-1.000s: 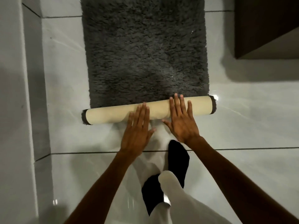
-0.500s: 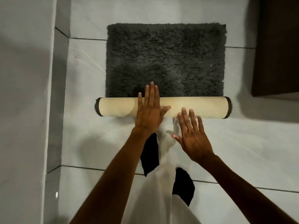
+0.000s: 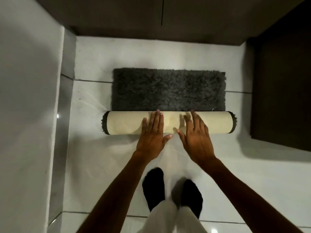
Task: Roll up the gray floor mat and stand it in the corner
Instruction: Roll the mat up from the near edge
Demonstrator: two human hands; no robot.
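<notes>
We press both hands, left hand (image 3: 152, 134) and right hand (image 3: 196, 137), spread flat on the cream roll of the gray floor mat (image 3: 168, 89), its far half still flat on the white tiled floor (image 3: 252, 182).

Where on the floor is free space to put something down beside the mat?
Bare tile lies left of the roll, toward the wall step; beyond the flat gray mat; right of it, before the dark cabinet. Crowded: left hand, right hand, feet.
</notes>
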